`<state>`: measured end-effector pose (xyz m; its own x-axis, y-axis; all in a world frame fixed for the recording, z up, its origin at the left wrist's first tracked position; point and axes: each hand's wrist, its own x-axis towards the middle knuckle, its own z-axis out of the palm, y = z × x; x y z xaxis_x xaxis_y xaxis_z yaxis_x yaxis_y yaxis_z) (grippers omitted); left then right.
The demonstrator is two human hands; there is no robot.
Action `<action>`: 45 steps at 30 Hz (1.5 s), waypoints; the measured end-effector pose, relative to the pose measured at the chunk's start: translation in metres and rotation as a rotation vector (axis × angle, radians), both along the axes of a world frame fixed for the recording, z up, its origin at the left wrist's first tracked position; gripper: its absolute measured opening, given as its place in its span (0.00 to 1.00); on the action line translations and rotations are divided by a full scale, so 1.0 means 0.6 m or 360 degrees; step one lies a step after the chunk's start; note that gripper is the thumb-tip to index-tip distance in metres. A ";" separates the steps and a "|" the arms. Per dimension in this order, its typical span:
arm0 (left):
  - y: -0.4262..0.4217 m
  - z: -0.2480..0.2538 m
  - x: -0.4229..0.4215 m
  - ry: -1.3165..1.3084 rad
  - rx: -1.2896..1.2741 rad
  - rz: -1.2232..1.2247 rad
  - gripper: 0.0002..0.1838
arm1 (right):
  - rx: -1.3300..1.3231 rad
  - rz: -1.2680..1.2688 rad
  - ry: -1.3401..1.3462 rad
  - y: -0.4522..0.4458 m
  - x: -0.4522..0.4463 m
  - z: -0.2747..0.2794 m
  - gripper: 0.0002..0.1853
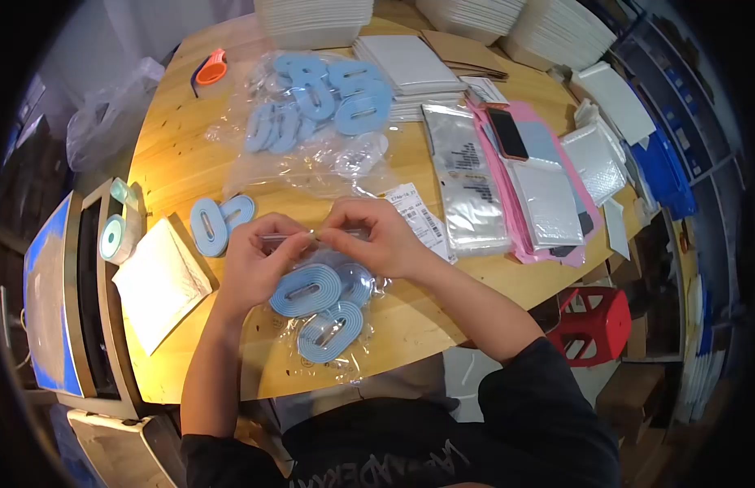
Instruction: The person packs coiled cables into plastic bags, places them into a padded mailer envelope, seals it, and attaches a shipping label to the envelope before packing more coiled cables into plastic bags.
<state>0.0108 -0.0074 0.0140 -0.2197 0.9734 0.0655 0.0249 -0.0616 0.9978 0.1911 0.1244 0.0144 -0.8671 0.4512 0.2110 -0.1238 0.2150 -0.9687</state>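
Blue coils (316, 301), three of them, sit inside a small clear bag (354, 366) at the near side of the table, below the two hands. Left hand (262, 259) and right hand (371, 237) each pinch the bag's upper edge between thumb and fingers, almost meeting. Two loose coils (206, 230) lie just beside the left hand. One larger clear bag (259, 167) beyond holds many more; they overlap too much under the wrinkled film for a sure count. Each coil is a flat strip wound into a ridged oval around a narrow slot.

One glossy silver pouch (467, 183), one printed barcode label (422, 221) and one dark-screened phone (508, 134) lie to the right, the phone over pink plastic. One cream padded mailer (162, 281) rests on the left. Three white stacks (314, 23) stand along the far edge. Yellowish, grained wood forms the tabletop (406, 325); one red plastic stool (595, 325) and crowded shelves (694, 154) fill the right side of the room.
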 end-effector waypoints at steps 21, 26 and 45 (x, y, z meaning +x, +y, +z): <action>0.009 0.005 -0.002 -0.0687 0.0136 0.0178 0.19 | -0.0576 0.0107 -0.0105 0.012 0.001 -0.015 0.16; 0.017 -0.002 -0.017 -0.0400 0.0233 0.0367 0.17 | -0.0005 -0.0084 -0.0185 0.042 0.028 0.016 0.16; -0.004 -0.005 -0.129 0.0432 0.0332 0.1063 0.18 | 0.1330 -0.1580 -0.1269 0.357 0.178 -0.118 0.19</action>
<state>-0.0664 -0.0095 0.0109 -0.7090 0.6002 0.3702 0.3667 -0.1346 0.9205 0.2976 0.3385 -0.0566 -0.3017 0.8940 0.3313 0.8762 0.3970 -0.2732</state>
